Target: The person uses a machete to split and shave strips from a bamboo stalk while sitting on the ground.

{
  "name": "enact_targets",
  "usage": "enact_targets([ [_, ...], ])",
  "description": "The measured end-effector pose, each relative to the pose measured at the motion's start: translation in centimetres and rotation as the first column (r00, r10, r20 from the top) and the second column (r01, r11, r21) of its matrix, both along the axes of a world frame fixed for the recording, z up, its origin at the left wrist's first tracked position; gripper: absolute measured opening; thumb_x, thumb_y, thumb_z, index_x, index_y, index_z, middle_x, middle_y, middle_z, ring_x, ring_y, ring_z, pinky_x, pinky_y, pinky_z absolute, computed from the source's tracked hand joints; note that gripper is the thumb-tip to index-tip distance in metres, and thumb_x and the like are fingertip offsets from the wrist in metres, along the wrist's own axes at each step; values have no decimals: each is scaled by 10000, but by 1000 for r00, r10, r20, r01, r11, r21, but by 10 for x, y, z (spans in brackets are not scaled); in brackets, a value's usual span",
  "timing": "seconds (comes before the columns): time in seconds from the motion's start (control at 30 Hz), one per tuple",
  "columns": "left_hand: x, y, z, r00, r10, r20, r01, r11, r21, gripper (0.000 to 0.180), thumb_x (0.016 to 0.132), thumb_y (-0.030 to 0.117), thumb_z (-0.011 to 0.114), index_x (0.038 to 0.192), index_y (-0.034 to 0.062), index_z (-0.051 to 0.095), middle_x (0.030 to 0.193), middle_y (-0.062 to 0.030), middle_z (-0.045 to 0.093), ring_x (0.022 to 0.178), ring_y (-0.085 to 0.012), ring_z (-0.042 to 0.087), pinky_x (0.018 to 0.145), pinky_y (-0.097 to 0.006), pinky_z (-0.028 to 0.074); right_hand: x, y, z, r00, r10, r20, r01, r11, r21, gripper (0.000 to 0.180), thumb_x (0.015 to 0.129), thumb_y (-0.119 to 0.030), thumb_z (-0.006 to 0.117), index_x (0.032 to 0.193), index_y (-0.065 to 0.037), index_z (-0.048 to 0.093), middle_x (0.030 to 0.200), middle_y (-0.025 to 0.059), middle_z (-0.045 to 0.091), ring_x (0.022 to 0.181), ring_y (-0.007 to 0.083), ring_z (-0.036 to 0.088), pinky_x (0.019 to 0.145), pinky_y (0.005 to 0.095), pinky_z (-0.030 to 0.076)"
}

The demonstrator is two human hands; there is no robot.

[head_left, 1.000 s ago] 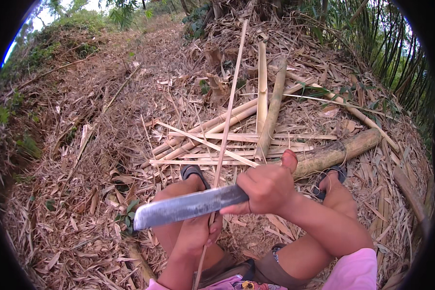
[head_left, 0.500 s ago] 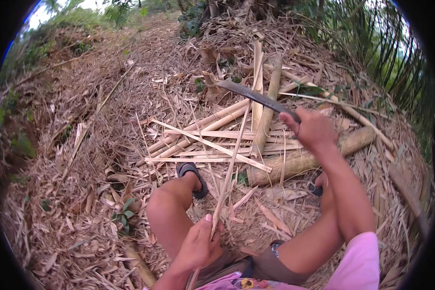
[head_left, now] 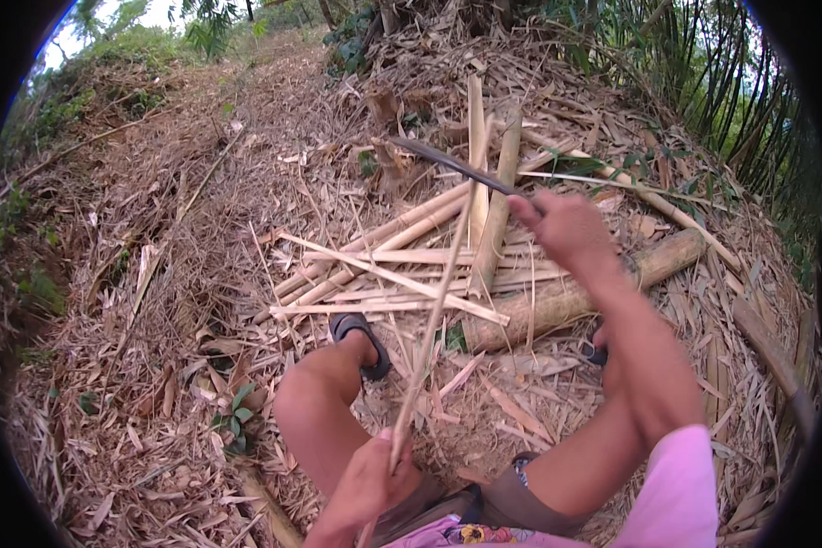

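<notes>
Leaf-littered ground (head_left: 155,438) here, left hand (head_left: 374,479) wrapped round a strip (head_left: 426,342) slanting away between the legs (head_left: 320,411), right hand (head_left: 571,233) clenched on a knife (head_left: 452,162), its blade seen across the strip's upper part.

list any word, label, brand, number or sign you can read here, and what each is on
None can be read.
Pink shirt: the coloured print at its lower front is too small and blurred to tell whether it holds lettering.
Knife in the right hand: no writing can be made out.
Bamboo strip in the left hand: no writing can be made out.
</notes>
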State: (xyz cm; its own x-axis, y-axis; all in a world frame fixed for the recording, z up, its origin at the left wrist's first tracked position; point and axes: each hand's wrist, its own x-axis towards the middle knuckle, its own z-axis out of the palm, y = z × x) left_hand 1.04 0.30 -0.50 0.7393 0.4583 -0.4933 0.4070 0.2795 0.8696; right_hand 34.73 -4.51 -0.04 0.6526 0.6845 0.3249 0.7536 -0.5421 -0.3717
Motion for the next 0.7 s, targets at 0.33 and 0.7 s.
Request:
enact_targets([
  [0.33, -14, -13, -15, 1000, 1, 9, -3, 983, 182, 446, 1076, 425, 213, 872, 91, 429, 556, 41, 311, 439, -78, 267, 413, -254, 251, 13, -9, -9, 887, 220, 405, -281, 954, 99, 623, 861, -707, 507, 649, -123, 566, 592, 76, 594, 516, 274, 621, 506, 465, 477],
  [0.7, -48, -35, -32, 987, 153, 44, -157, 979, 133, 292, 1051, 353, 434, 946, 95, 522, 622, 41, 395, 489, -68, 354, 434, -225, 294, 90, -16, -21, 984, -142, 108, 145, 989, -18, 753, 958, -699, 308, 725, -58, 626, 684, 174, 659, 627, 378, 667, 592, 523, 526],
])
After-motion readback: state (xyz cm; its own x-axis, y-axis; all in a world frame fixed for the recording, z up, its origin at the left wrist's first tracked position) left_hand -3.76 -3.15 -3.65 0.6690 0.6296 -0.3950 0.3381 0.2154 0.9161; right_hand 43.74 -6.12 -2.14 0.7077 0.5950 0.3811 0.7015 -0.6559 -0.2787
